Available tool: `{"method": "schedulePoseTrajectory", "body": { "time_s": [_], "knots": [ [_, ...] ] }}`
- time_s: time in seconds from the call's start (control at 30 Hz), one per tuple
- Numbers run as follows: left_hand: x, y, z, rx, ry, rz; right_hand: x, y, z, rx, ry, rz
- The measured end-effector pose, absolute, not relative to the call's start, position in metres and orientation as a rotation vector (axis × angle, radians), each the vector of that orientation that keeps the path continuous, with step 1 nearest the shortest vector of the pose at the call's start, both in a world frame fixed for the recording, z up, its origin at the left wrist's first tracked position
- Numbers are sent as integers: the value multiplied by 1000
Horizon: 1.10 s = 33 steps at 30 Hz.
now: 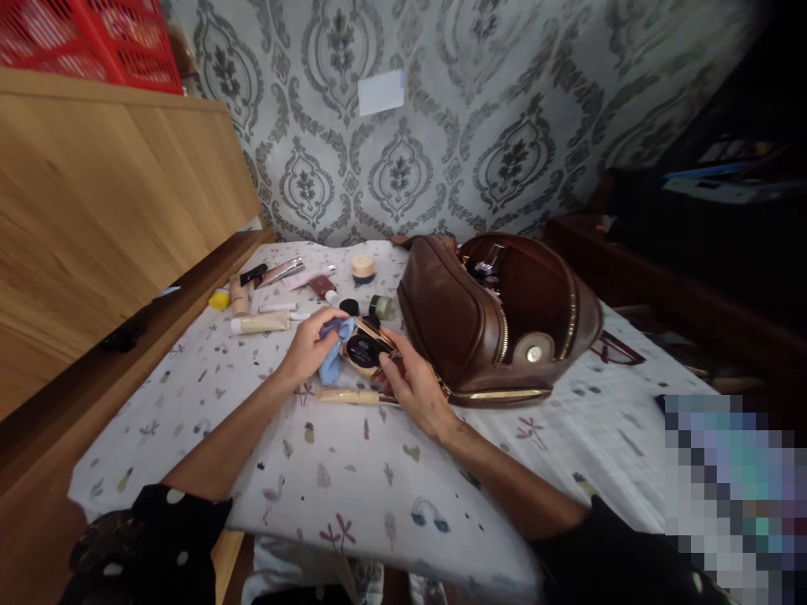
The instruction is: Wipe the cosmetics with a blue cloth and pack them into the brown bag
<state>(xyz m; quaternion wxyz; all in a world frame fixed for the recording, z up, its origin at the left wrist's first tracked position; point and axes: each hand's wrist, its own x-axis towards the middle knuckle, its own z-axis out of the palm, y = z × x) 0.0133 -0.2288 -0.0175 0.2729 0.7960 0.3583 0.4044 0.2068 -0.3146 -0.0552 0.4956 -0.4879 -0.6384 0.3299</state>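
Observation:
My right hand (413, 382) grips a round black powder compact (364, 349) with a gold rim, its lid tipped up. Against the compact's left side, my left hand (312, 346) is closed around a crumpled blue cloth (329, 361). Just below the hands lies a beige tube (346, 395) with a dark end. A black round lid (349, 307) and a small green jar (381, 307) sit right behind them. To the right stands a brown leather bag (450, 323), unzipped, with small items inside.
Several cosmetics lie at the left, among them a cream tube (261, 323), a yellow-capped item (219, 299) and a pink tube (308, 276). A jar (363, 268) stands farther back. A wooden cabinet (126, 168) borders the patterned cloth (366, 479) on the left; a wallpapered wall is behind.

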Motion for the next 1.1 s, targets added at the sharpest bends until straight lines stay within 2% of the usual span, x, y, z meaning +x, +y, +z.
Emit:
{"method": "schedulePoseTrajectory", "body": {
  "time_s": [0.4,0.67,0.83,0.97,1.1],
  "knots": [
    [13,-239,-2,2294,732,1107,204,-315,-55,-1247,-1540,651],
    [27,-253,-10,2061,718,903,207,-315,-51,-1199,-1547,771],
    [35,-257,-20,2186,809,1005,207,-312,-48,-1126,-1496,925],
    [31,-248,-26,2250,913,1055,205,-316,-43,-1139,-1496,896],
    [29,-241,-33,2073,864,972,203,-322,-35,-1062,-1489,882]
  ]
}}
